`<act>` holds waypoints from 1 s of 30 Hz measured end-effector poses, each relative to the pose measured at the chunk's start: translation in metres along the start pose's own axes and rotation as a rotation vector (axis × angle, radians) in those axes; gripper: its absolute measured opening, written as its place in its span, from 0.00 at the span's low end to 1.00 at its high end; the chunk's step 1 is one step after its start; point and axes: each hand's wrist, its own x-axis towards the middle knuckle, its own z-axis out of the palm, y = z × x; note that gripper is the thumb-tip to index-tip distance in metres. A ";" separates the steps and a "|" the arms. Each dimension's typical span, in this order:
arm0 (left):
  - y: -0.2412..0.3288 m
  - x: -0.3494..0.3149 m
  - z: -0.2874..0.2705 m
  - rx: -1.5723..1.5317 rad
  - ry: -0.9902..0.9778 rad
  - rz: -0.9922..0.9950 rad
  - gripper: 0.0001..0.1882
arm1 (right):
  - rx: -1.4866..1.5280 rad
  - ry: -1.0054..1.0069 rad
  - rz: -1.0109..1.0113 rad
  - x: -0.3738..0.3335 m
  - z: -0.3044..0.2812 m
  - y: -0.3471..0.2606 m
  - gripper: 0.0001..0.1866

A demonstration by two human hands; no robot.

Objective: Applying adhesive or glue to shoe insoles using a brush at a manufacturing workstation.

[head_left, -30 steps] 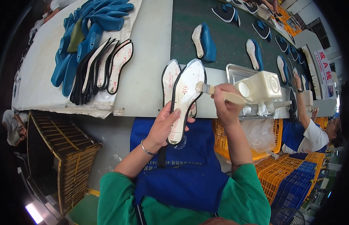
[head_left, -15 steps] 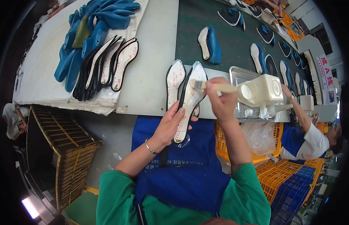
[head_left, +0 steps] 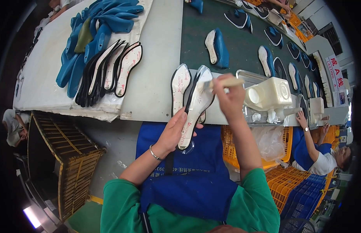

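Observation:
My left hand (head_left: pixel 173 134) is wrapped round the heel half of a white insole (head_left: pixel 195 112) with a black edge, held up at a slant over the table edge. In my right hand (head_left: pixel 230 101) is a flat paintbrush (head_left: pixel 229 82) with a pale handle. Its bristles rest on the wide front part of the insole, where the surface looks wet. A second insole (head_left: pixel 180 80) lies on the table just behind, partly covered by the first. To the right of the brush, a cream plastic container (head_left: pixel 275 93) with a round opening lies in a metal tray (head_left: pixel 242 73).
Stacked insoles (head_left: pixel 128 70) and a heap of blue shoe lasts (head_left: pixel 72 70) occupy the left of the table. On the green belt (head_left: pixel 196 42) stand blue lasts with insoles (head_left: pixel 217 48). A yellow crate (head_left: pixel 229 145) with plastic bags is below; a co-worker (head_left: pixel 324 155) works at right.
The brush has shifted slightly along the insole's front part, its handle now tilted up more. Lasts on the belt have barely moved; another appears at the top. The co-worker's arm has lowered.

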 end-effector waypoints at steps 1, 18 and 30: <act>0.000 0.000 0.000 0.003 -0.028 -0.006 0.25 | -0.012 0.008 0.185 0.008 -0.005 0.001 0.07; 0.008 -0.005 -0.020 0.000 -0.110 -0.009 0.22 | 0.155 0.062 0.176 0.050 -0.037 0.034 0.08; 0.013 -0.013 -0.033 0.099 -0.149 -0.054 0.23 | 0.354 0.007 0.253 0.049 -0.029 0.027 0.07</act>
